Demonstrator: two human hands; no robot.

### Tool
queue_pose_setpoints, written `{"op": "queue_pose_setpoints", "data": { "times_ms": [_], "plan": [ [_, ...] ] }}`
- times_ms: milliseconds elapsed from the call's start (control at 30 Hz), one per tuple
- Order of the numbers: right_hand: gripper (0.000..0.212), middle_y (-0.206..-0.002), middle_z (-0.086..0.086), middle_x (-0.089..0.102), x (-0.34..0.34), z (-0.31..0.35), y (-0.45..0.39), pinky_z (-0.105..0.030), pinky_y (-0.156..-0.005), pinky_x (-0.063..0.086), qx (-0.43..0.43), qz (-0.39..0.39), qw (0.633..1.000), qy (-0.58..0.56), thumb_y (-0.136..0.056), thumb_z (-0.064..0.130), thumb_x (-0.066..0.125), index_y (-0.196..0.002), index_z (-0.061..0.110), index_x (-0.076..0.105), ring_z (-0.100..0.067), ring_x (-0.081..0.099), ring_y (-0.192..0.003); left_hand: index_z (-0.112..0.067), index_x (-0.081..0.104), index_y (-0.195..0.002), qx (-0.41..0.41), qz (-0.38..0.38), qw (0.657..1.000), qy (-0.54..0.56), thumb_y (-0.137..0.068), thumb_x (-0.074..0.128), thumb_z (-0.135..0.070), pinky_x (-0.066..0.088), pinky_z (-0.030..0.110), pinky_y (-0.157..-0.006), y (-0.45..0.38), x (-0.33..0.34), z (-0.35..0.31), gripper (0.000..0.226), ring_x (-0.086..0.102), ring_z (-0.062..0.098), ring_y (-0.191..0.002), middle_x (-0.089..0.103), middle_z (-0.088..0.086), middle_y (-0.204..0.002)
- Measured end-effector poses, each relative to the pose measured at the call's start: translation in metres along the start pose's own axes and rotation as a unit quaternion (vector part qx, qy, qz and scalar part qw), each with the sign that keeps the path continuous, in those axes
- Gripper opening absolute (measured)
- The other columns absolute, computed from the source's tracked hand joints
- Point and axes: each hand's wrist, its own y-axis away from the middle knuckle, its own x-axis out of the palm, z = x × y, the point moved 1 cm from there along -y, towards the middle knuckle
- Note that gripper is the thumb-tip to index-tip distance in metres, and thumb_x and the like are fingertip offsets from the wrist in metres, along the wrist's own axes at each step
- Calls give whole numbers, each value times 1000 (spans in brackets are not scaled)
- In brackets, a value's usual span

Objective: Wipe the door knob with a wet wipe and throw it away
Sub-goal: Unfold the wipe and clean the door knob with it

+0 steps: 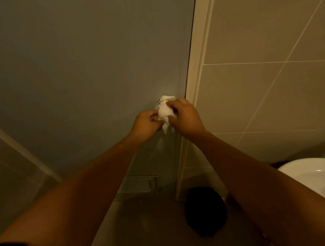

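A crumpled white wet wipe [164,110] is pressed against the grey door [72,72], near its right edge at knob height. The door knob is almost fully hidden under the wipe; only a sliver of metal [158,102] shows at the wipe's upper left. My right hand [185,116] grips the wipe from the right. On the wipe's left side, my left hand [146,124] pinches its lower part. Both arms reach forward from the bottom of the view.
A pale door frame [196,69] and a beige tiled wall [270,51] stand to the right. A black bin [205,210] sits on the floor below the knob. A white sink [323,176] juts in at lower right. A vent grille [142,183] is low in the door.
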Motion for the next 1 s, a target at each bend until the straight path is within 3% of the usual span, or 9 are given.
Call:
{"op": "queue_pose_setpoints", "data": {
  "times_ms": [67,200,367,433,533,633,733,867,1000],
  "plan": [
    [42,-120,-14,60,1,-2,3,-33,-92,49,11,-5,1000,-4,-84,16,67,-124,6,61,-26,59,-106,-4,70,-113,-4,-15,1000,24,-84,66,-7,58,45,-88,2,4,0,30,63,19,-77,66,3,-72],
    [34,-106,-9,66,12,-9,16,-24,-80,48,101,-62,988,-98,-84,17,69,-116,6,66,-17,61,-88,-4,62,-127,39,-64,997,25,-84,66,-1,54,31,-91,6,5,-6,43,66,23,-101,69,15,-116],
    [12,-65,11,52,22,-7,25,-19,-60,38,134,-59,976,-158,-89,12,60,-97,10,69,-1,47,-59,-5,65,-122,114,-47,990,-62,-81,70,-1,48,22,-92,2,-3,-14,42,61,23,-111,60,14,-126],
    [7,-69,6,55,20,-7,22,-22,-63,38,105,-60,987,-108,-89,14,61,-91,12,67,-6,50,-63,-6,64,-125,99,-45,991,-76,-81,71,-4,47,20,-90,1,-3,-15,45,62,23,-111,61,14,-127],
    [37,-112,-10,59,13,-9,14,-30,-81,49,76,-41,995,-45,-87,24,64,-120,9,60,-21,59,-95,-7,66,-123,42,-50,996,-58,-80,72,-10,52,27,-87,0,-1,-10,43,68,26,-104,70,15,-115],
    [50,-131,-9,47,7,-6,5,-36,-97,49,11,-17,999,-33,-84,19,65,-132,12,52,-25,53,-115,-7,71,-107,17,-29,998,-51,-83,67,-15,57,42,-85,1,1,-2,26,67,23,-83,73,21,-92],
    [44,-131,-11,51,8,-6,5,-41,-100,47,-22,1,1000,3,-88,16,61,-131,10,55,-27,52,-118,-8,70,-111,32,-40,998,-30,-84,65,-7,54,34,-79,6,3,-5,27,60,16,-77,70,14,-85],
    [38,-117,-13,62,18,-13,19,-30,-87,50,51,-49,995,-72,-91,21,61,-127,9,59,-21,60,-101,-2,65,-122,68,-68,995,-9,-81,69,0,53,34,-96,7,-1,-13,41,65,25,-107,66,17,-121],
    [35,-112,-15,67,23,-12,22,-36,-88,53,109,-69,985,-118,-90,17,62,-123,7,62,-21,62,-94,-3,65,-122,88,-54,994,-28,-79,72,-1,53,34,-98,3,-2,-15,44,63,30,-114,60,17,-128]
  ]
}}
